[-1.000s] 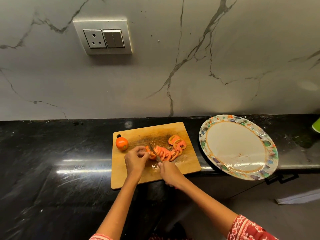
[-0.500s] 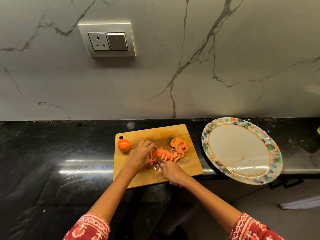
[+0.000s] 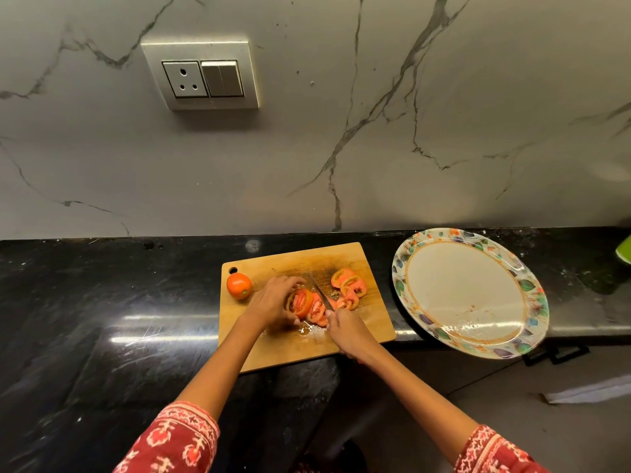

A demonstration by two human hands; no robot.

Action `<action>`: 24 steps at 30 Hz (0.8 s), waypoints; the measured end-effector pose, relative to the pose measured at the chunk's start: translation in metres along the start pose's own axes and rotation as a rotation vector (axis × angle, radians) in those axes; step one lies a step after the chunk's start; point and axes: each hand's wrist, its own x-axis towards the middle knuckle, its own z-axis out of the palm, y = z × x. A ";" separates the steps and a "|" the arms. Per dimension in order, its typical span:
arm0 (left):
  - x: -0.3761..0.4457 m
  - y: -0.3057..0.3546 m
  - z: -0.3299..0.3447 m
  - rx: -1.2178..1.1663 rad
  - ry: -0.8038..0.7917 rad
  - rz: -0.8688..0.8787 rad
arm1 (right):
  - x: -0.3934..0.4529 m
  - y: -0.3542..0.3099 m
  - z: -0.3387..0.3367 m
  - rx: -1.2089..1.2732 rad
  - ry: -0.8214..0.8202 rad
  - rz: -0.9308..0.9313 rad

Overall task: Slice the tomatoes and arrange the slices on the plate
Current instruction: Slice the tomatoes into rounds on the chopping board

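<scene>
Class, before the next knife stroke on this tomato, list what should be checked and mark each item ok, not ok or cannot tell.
1. Left hand steadies the part-cut tomato: ok.
2. Right hand grips the knife: ok.
3. Left fingertips clear of the blade: cannot tell.
4. Cutting board fully on the counter: not ok, its near corner overhangs.
5. Plate has room for slices: ok.
6. Whole tomato out of the blade's way: ok.

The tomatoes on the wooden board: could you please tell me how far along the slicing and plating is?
Done: a pile of red tomato slices lies on the rectangular wooden cutting board. In hand: the left hand holds a half-cut tomato while the right hand works the knife. Left: one whole orange-red tomato, and the floral-rimmed oval plate holds no slices.
</scene>
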 end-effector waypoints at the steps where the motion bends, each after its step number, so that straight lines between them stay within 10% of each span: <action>1: 0.002 0.000 -0.002 0.009 -0.018 0.025 | -0.001 0.000 0.000 0.011 0.003 0.002; 13: 0.011 -0.002 -0.008 0.178 0.025 0.009 | -0.014 0.011 0.001 0.062 0.040 -0.013; 24: -0.011 -0.022 -0.017 -0.202 -0.147 -0.232 | -0.013 0.007 0.005 0.053 0.063 -0.012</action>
